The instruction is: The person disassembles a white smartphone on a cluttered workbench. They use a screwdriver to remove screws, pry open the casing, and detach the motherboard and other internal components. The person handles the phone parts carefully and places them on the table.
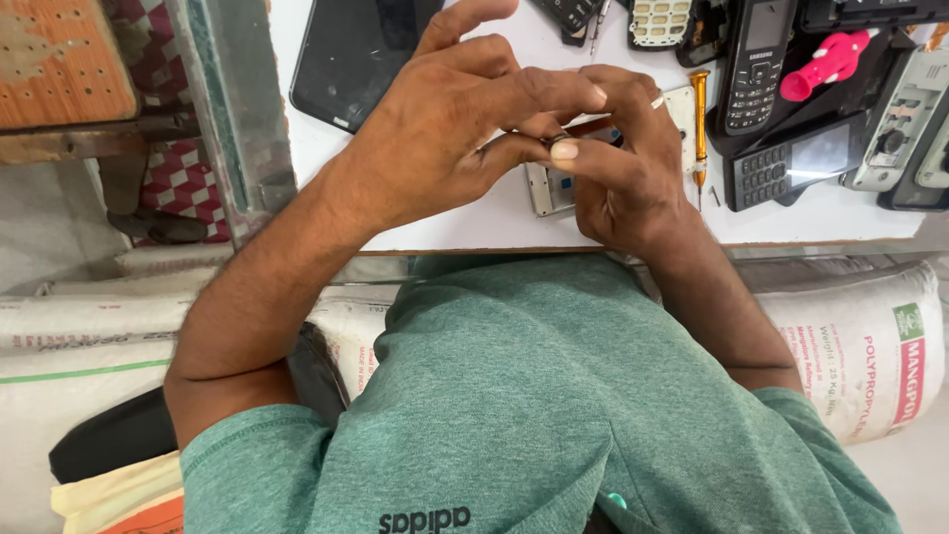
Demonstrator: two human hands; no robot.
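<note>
Small phone frame [550, 188] on the table, under both hands' [554, 148] closed fingertip grip.

The person wears a green heathered short-sleeved shirt [534, 396] with dark lettering printed at its lower front. Both forearms are bare below the sleeves. A pale ring [657, 101] sits on one of the fingers of the right hand [633, 168].
</note>
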